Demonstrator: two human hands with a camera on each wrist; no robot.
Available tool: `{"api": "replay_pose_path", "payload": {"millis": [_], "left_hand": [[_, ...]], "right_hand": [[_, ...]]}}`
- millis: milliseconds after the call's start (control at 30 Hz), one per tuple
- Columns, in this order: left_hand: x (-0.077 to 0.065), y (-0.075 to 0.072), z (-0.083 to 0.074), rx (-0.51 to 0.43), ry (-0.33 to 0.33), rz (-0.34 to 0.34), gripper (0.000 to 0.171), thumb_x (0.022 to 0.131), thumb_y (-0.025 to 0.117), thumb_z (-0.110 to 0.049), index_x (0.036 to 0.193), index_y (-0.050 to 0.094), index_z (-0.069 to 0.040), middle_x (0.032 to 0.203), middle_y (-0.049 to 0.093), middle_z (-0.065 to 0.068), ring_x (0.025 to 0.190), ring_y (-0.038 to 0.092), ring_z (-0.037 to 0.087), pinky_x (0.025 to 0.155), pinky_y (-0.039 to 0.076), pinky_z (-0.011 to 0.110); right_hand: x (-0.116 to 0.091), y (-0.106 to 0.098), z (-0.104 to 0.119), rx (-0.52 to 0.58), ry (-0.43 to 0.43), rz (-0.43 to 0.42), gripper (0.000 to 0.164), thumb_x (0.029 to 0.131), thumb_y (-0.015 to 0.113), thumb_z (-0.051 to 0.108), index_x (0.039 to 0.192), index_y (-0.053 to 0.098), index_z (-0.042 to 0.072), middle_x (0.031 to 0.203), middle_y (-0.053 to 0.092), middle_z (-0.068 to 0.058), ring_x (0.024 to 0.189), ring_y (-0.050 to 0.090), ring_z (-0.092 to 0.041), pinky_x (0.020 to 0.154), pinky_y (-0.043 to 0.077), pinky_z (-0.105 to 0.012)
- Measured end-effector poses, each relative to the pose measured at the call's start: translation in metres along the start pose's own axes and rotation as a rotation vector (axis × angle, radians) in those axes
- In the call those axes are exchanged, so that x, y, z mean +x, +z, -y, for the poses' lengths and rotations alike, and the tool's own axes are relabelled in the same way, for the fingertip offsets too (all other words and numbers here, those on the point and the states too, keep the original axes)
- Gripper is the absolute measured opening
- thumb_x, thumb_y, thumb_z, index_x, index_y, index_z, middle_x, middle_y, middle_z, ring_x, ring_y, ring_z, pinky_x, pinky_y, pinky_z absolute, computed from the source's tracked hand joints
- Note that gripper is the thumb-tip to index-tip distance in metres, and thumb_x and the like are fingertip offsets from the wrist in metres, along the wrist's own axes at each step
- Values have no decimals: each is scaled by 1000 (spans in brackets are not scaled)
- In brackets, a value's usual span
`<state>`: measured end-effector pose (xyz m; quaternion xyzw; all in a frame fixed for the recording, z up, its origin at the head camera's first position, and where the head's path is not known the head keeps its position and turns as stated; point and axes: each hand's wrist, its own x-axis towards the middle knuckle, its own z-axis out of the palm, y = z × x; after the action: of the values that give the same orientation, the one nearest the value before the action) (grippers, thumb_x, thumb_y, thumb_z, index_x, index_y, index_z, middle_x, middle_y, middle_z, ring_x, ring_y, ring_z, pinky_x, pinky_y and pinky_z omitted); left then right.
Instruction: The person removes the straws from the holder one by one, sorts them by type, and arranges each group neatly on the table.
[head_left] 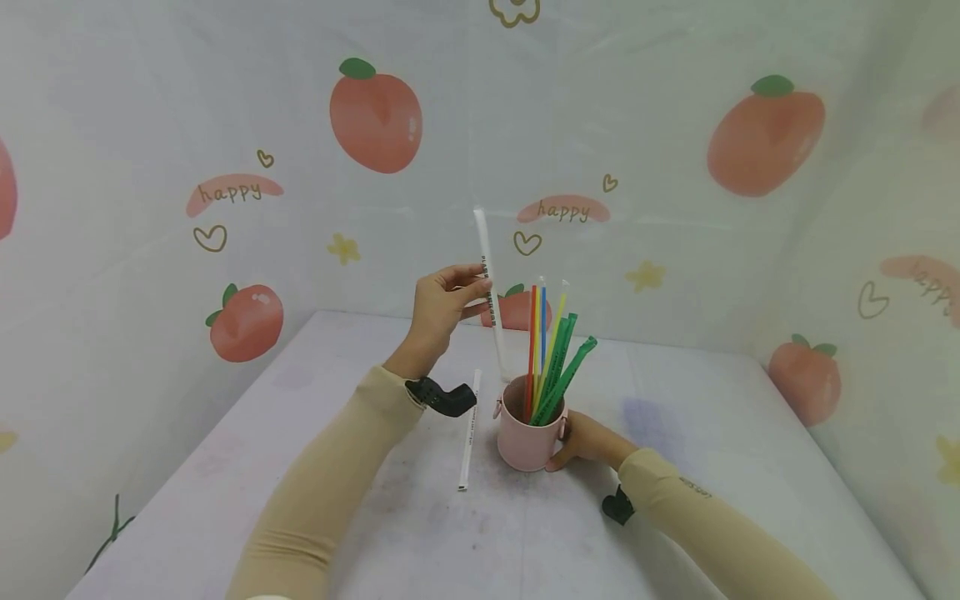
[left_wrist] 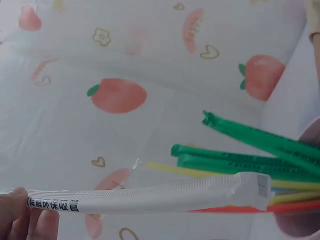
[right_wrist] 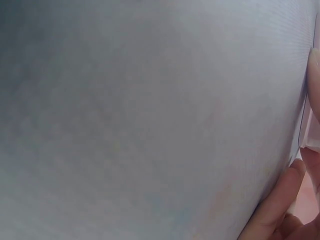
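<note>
Between thumb and fingers, my left hand [head_left: 442, 308] pinches a white paper-wrapped straw [head_left: 485, 250] with dark printing, held nearly upright. Its lower end hangs beside the rim of a small pink bucket [head_left: 523, 448], above the table. In the left wrist view the wrapped straw [left_wrist: 150, 200] passes in front of the others. My right hand [head_left: 588, 437] grips the bucket low on its right side; the fingers behind are hidden. Several straws stand in the bucket: green-wrapped ones [head_left: 577, 367] lean right, beside red, yellow and blue ones in clear wrap.
Another white wrapped straw [head_left: 469, 437] lies on the table left of the bucket. The pale table [head_left: 360, 533] meets a hanging cloth [head_left: 465, 108] printed with fruit at the back and sides. A dark green cord [head_left: 114, 529] shows at the lower left.
</note>
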<state>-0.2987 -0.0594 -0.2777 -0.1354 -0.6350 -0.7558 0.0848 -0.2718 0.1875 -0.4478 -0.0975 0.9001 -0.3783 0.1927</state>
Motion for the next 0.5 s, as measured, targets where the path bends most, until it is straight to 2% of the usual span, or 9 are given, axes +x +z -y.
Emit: {"api": "replay_pose_path", "payload": {"millis": [200, 367, 500], "left_hand": [[6, -14, 3, 47, -31, -1, 36, 87, 69, -1, 122, 64, 1, 86, 64, 1, 77, 69, 11, 72, 60, 31], [8, -26, 21, 73, -93, 6, 42, 86, 69, 2, 128, 61, -3, 87, 63, 3, 79, 69, 14, 71, 60, 30], [7, -35, 39, 124, -153, 24, 47, 87, 68, 3, 132, 59, -7, 88, 63, 5, 87, 70, 24, 72, 60, 31]], "right_hand": [[0, -1, 0, 14, -23, 7, 85, 63, 92, 11, 136, 49, 1, 142, 48, -21, 135, 40, -41, 112, 30, -58], [1, -1, 0, 12, -17, 4, 87, 62, 92, 10, 137, 48, 0, 143, 47, -22, 136, 38, -41, 113, 29, -58], [0, 0, 2, 26, 10, 6, 88, 63, 92, 12, 138, 46, 1, 144, 46, -22, 136, 38, -42, 113, 29, -58]]}}
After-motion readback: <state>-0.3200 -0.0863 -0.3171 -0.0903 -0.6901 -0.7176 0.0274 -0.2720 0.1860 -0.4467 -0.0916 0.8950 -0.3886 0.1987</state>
